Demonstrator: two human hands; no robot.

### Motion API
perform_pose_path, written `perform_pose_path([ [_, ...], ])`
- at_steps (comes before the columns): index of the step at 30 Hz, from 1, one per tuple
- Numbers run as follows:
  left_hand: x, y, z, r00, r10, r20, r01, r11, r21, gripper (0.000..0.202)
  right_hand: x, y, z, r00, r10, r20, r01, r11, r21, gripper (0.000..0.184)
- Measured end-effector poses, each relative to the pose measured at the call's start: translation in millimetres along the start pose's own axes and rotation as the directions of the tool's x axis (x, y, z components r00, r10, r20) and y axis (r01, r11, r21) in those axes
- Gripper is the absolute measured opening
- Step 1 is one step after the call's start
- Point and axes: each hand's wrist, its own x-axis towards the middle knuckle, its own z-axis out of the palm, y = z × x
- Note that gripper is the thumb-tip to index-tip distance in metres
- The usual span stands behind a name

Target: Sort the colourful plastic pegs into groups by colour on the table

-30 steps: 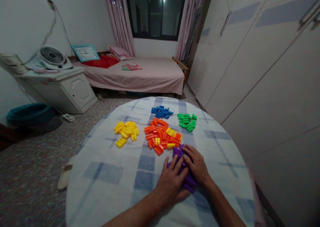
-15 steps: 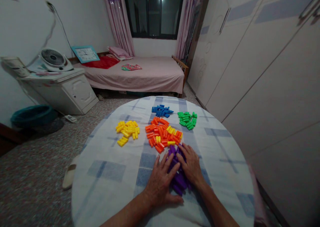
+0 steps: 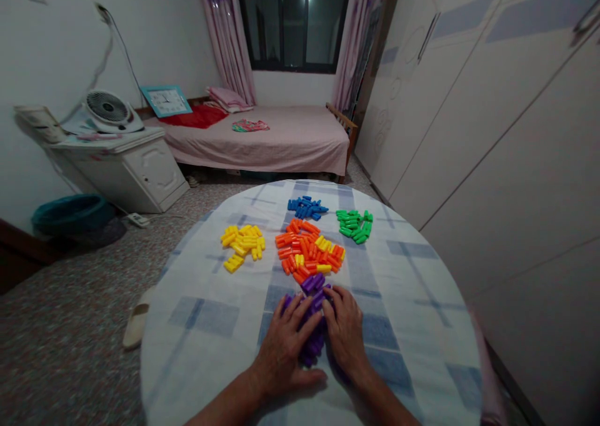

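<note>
No writing can be read; the marks on the clock (image 3: 167, 100), at ten o'clock in the view, are too small.

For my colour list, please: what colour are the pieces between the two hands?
The pieces are purple; the head view shows this.

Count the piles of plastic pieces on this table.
5: blue pile at back, green pile back right, yellow pile left, orange-and-yellow pile centre, purple pile partly hidden by left hand and right hand.
</note>
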Motion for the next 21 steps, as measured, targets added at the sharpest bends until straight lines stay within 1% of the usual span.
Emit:
perform_pose_path([
  [2, -1.0, -1.4, 4.0, 0.996, -0.079, -0.033, 0.080, 0.997, 0.023, 0.093, -0.5, -2.2, 4.1, 1.000, -0.011, 0.004, 0.011, 1.000, -0.011, 0.035],
  [5, 3.6, -4.2, 8.2, 0.979, -0.198, -0.050, 0.199, 0.980, 0.028, 0.092, 8.6, -4.2, 5.8, 0.998, -0.054, 0.017, 0.055, 0.998, -0.044, 0.038],
  [7, 9.0, -6.4, 8.8, 0.971, -0.238, -0.029, 0.238, 0.971, 0.000, 0.086, 18.9, -4.7, 4.8, 0.992, -0.107, 0.073, 0.111, 0.993, -0.050, 0.040],
  [9, 13.1, -8.2, 7.8, 0.966, -0.259, -0.006, 0.259, 0.965, -0.037, 0.081, 28.1, -4.4, 1.0, 0.974, -0.168, 0.153, 0.174, 0.984, -0.027, 0.039],
  [11, 13.5, -9.6, 5.7, 0.965, -0.261, -0.001, 0.261, 0.963, -0.064, 0.081, 32.0, -2.3, -7.8, 0.954, -0.220, 0.205, 0.223, 0.975, 0.007, 0.039],
  [12, 11.8, -10.2, 4.4, 0.968, -0.250, -0.001, 0.249, 0.966, -0.070, 0.085, 31.2, -0.2, -14.3, 0.942, -0.246, 0.227, 0.248, 0.969, 0.019, 0.042],
  [14, 5.7, -11.2, 1.8, 0.981, -0.195, 0.012, 0.195, 0.978, -0.072, 0.096, 24.1, 5.9, -29.9, 0.908, -0.304, 0.288, 0.312, 0.950, 0.020, 0.058],
  [16, -0.9, -12.1, 0.2, 0.990, -0.130, 0.045, 0.133, 0.989, -0.068, 0.106, 12.3, 14.0, -44.6, 0.851, -0.360, 0.382, 0.389, 0.921, 0.002, 0.081],
  [17, -3.1, -12.3, 0.4, 0.992, -0.110, 0.064, 0.114, 0.991, -0.066, 0.110, 6.2, 18.2, -49.8, 0.819, -0.381, 0.429, 0.423, 0.906, -0.003, 0.089],
  [18, -4.1, -12.4, 1.3, 0.992, -0.103, 0.078, 0.108, 0.992, -0.066, 0.112, 0.6, 22.3, -53.2, 0.790, -0.400, 0.464, 0.453, 0.891, -0.004, 0.094],
  [19, -3.7, -12.2, 3.0, 0.991, -0.103, 0.089, 0.109, 0.992, -0.067, 0.114, -3.9, 25.9, -54.5, 0.772, -0.412, 0.484, 0.474, 0.881, -0.006, 0.097],
  [20, -2.1, -11.9, 5.4, 0.989, -0.107, 0.098, 0.114, 0.991, -0.070, 0.115, -7.1, 29.1, -54.0, 0.769, -0.415, 0.485, 0.482, 0.876, -0.015, 0.097],
  [21, 0.4, -11.2, 8.0, 0.989, -0.105, 0.105, 0.113, 0.991, -0.078, 0.115, -8.9, 31.9, -52.3, 0.780, -0.413, 0.471, 0.481, 0.876, -0.028, 0.095],
])
